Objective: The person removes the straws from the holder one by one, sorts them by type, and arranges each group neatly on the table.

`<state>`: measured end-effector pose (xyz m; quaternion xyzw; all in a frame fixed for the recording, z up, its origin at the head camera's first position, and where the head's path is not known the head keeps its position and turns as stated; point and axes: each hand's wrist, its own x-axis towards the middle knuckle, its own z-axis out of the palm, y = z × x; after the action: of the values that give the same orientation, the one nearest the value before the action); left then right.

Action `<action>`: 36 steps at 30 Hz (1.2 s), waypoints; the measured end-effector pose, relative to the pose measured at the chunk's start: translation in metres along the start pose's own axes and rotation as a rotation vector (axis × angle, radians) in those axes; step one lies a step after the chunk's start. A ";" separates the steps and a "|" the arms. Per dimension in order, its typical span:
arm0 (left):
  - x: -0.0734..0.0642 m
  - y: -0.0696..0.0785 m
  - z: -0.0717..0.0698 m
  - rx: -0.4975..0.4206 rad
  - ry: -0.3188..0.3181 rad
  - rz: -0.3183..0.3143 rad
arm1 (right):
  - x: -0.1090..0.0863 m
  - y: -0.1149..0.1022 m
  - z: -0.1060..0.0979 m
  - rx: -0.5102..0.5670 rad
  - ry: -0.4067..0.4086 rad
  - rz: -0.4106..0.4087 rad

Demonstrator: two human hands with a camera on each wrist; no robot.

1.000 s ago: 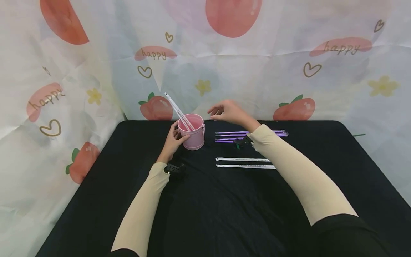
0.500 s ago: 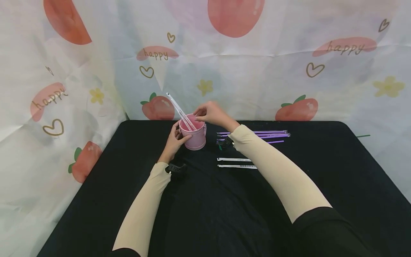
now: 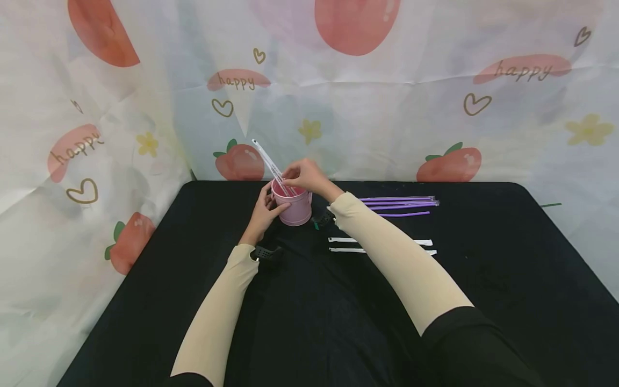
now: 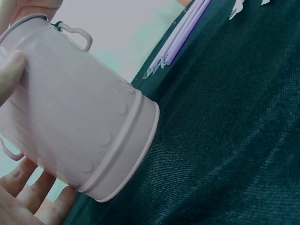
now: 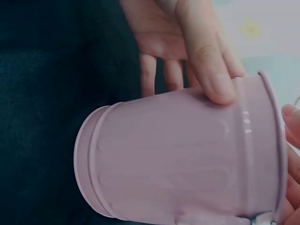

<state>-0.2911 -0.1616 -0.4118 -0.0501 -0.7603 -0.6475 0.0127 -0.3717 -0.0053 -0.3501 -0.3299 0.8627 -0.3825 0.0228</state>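
My left hand point(image 3: 261, 217) grips the near left side of a small pink metal bucket point(image 3: 296, 211), thumb on the front wall and fingers around the side. The bucket stands upright on the table, and its small handles show in the left wrist view. White paper-wrapped straws point(image 3: 265, 157) lean out of it to the left. My right hand point(image 3: 306, 175) is over the mouth of the bucket, thumb and fingers pinching at the straws just above the rim. In the right wrist view the right fingertips point(image 5: 291, 118) show beside the rim.
Several purple straws point(image 3: 403, 202) in clear wrapping lie to the right of the bucket. Nearer me, two white wrapped straws point(image 3: 345, 240) lie side by side, partly covered by the right sleeve point(image 3: 391, 258). A black cloth covers the table point(image 3: 300, 322); a printed curtain point(image 3: 387, 118) hangs behind.
My right hand has moved left and down, from right of the bucket to the straws at its mouth. The left hand keeps its grip on the bucket.
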 end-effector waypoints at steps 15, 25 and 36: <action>0.006 -0.007 -0.001 0.009 -0.001 0.015 | 0.008 -0.005 0.010 -0.053 0.034 0.072; 0.000 0.000 0.000 0.006 -0.003 -0.002 | 0.007 -0.010 0.011 -0.104 -0.048 0.093; 0.009 -0.014 -0.002 -0.015 0.008 -0.001 | 0.008 -0.008 0.016 -0.189 -0.069 0.047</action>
<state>-0.3014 -0.1649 -0.4242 -0.0472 -0.7554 -0.6534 0.0148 -0.3684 -0.0242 -0.3541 -0.3233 0.9011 -0.2874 0.0301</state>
